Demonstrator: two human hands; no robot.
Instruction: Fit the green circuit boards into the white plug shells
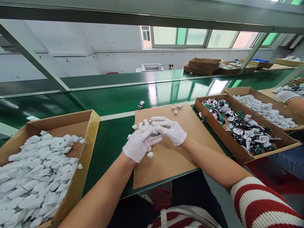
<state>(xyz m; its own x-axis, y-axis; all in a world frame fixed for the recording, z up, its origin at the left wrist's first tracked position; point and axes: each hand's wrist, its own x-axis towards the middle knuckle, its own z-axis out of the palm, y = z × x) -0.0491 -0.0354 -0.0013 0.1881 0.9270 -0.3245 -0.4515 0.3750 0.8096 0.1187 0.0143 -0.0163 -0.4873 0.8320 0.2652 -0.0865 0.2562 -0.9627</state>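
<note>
My left hand [139,145] and my right hand [171,130], both in white gloves, meet over a flat cardboard sheet [175,161]. Their fingers are closed together around a small item, mostly hidden by the gloves; only a bit of white and a dark edge show. Small white rounded pieces [140,124] lie in a cluster just beyond my left hand. One more white piece [150,155] rests on the cardboard nearer my body, and several small white bits [180,105] sit near the sheet's far edge.
At left stands a cardboard box [91,139] of white plastic shells [40,164]. A box [239,155] of wired circuit-board parts [247,129] is at right, beside another box of white pieces [268,109]. A co-worker's gloved hand [288,96] shows far right. A metal beam [152,19] crosses overhead.
</note>
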